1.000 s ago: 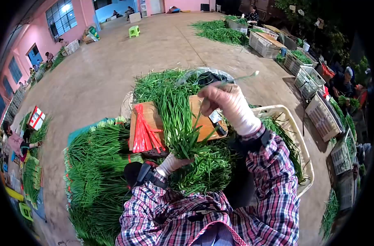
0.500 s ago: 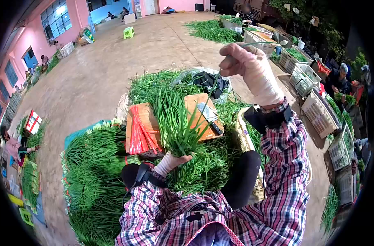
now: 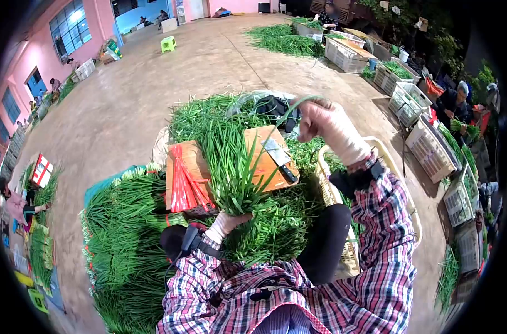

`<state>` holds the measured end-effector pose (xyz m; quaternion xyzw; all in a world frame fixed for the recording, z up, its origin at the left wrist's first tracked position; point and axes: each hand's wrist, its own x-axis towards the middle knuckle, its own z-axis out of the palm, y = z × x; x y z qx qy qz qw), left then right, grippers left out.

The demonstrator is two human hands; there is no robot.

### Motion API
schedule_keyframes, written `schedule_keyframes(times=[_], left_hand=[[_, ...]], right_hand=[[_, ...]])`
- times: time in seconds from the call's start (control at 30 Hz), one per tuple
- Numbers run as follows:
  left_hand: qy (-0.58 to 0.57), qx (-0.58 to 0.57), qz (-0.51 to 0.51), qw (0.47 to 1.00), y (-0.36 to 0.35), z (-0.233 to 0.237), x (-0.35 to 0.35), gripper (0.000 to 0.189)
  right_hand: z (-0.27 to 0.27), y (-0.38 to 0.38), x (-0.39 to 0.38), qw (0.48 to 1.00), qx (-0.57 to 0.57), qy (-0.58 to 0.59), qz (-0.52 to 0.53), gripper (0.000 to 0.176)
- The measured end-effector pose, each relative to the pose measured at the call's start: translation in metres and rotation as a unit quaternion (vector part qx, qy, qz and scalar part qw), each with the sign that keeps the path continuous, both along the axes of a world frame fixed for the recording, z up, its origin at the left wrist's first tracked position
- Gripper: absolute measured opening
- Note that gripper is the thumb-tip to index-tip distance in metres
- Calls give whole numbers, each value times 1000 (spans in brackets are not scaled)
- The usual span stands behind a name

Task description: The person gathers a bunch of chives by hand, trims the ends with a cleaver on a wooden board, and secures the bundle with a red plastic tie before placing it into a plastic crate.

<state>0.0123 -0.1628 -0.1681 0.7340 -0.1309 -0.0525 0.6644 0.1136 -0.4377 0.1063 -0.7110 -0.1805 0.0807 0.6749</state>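
In the head view, my left hand (image 3: pixel 230 222) is wrapped round the lower end of a bunch of garlic chives (image 3: pixel 231 178), whose leaves stretch away over a wooden board. My right hand (image 3: pixel 319 119), raised to the right of the bunch, pinches a long green chive blade (image 3: pixel 289 113) that hangs toward the board. Pale wrapping covers both hands and wrists. On the board lie red plastic strips (image 3: pixel 180 181) at the left and a cleaver (image 3: pixel 277 151) with a dark handle at the right. Loose chives (image 3: pixel 276 234) are heaped beneath and around my hands.
Tied chive bundles (image 3: pixel 131 222) are piled at my left. A cream plastic basket (image 3: pixel 327 183) stands by my right knee. Beyond the board lies dark cloth (image 3: pixel 273 108) on a plastic bag. Crates (image 3: pixel 431 150) and a co-worker (image 3: pixel 455 106) line the right side; a green stool (image 3: pixel 168 44) stands farther off.
My right hand has come down and slightly left, toward the bunch, with the chive blade in it. My left hand keeps its hold on the bunch.
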Motion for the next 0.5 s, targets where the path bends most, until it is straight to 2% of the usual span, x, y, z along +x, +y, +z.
schedule_keyframes(times=[0.03, 0.13, 0.17, 0.23, 0.27, 0.37, 0.5], left_hand=[[-40, 34, -5, 999, 1, 2, -1, 45], [-67, 55, -8, 996, 2, -17, 4, 45], [-20, 1, -4, 1000, -1, -11, 2, 46], [-39, 23, -21, 999, 0, -21, 7, 48], [-49, 35, -29, 998, 0, -18, 8, 49], [-23, 9, -21, 999, -5, -11, 6, 51], [-2, 42, -28, 999, -6, -18, 7, 56]], right_hand=[[-10, 2, -4, 1000, 15, 19, 15, 30], [-38, 14, -18, 994, 50, 88, 51, 28], [-47, 17, -22, 993, 40, 85, 70, 28], [-60, 22, -27, 989, 13, 94, 109, 27], [-52, 28, -36, 987, -35, 101, 118, 27], [-74, 37, -39, 980, -23, 119, 157, 27], [-85, 44, -42, 971, -110, 115, 180, 35]])
